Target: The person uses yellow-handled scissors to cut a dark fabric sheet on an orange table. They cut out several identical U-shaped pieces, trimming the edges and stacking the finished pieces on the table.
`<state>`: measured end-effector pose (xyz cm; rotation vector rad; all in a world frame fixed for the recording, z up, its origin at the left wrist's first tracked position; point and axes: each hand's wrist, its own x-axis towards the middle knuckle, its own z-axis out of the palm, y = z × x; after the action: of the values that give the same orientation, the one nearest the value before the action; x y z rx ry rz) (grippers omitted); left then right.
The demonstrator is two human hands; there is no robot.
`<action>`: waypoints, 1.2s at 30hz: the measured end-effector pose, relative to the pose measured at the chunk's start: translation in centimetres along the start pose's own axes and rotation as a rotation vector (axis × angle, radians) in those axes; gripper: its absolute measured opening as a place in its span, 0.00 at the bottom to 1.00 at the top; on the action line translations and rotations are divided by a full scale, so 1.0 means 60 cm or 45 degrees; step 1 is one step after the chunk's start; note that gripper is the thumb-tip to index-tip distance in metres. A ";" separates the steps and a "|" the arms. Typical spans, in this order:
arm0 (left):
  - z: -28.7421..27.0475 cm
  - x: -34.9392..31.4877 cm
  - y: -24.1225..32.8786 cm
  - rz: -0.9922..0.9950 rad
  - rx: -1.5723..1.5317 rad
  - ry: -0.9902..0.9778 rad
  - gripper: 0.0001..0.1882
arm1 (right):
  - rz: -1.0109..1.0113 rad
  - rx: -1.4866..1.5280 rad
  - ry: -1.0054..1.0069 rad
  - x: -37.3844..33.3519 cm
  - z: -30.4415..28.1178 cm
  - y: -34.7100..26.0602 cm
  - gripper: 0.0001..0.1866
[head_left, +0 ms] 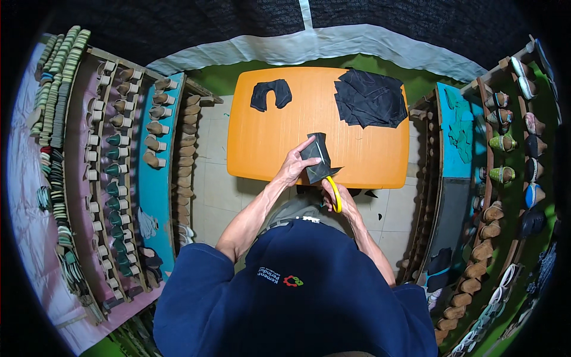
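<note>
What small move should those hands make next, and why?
Probably a short snip with the yellow-handled scissors: the right hand holds them at the near end of the black piece, which the left hand grips.

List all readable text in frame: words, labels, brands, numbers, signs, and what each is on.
Shirt: white lettering beside a red-and-green emblem; I don't copy printed words.
Dark curtain: faint marks, too blurred to tell if they're writing.
Scissors, black piece, table: no text visible.
</note>
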<state>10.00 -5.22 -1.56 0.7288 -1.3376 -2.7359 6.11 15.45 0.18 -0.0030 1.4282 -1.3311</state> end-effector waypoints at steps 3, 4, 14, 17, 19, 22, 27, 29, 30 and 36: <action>0.004 -0.001 -0.001 0.000 -0.001 -0.008 0.46 | 0.004 0.024 0.040 0.001 0.004 -0.002 0.29; 0.004 -0.001 -0.001 -0.011 -0.006 -0.008 0.46 | 0.002 0.002 0.048 0.001 0.003 -0.003 0.29; -0.004 0.017 -0.011 -0.071 -0.028 0.164 0.26 | -0.073 0.027 0.160 0.001 0.002 0.000 0.28; -0.017 0.039 0.018 -0.109 -0.044 0.196 0.19 | -0.152 0.149 -0.091 0.023 -0.021 0.046 0.31; -0.037 0.058 0.058 -0.073 0.032 0.111 0.18 | -0.185 -0.113 -0.168 0.010 -0.043 0.060 0.31; -0.041 0.075 0.136 -0.024 0.130 0.046 0.26 | -0.093 -0.359 -0.178 -0.028 -0.068 0.071 0.21; -0.035 0.101 0.215 -0.185 0.481 -0.093 0.32 | -0.335 0.179 -0.438 -0.068 -0.073 0.081 0.20; -0.010 0.098 0.232 -0.263 0.562 -0.156 0.31 | -0.545 0.277 -0.493 -0.056 -0.053 0.046 0.24; -0.004 0.098 0.234 -0.277 0.594 -0.186 0.30 | -0.494 0.251 -0.486 -0.054 -0.047 0.025 0.27; 0.033 0.101 0.248 -0.276 0.690 -0.353 0.27 | -0.458 0.248 -0.441 -0.006 -0.029 0.006 0.35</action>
<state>0.95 -14.45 8.22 0.5415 -2.2344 -2.7198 5.24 16.99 -0.29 -0.3600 1.0301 -1.6670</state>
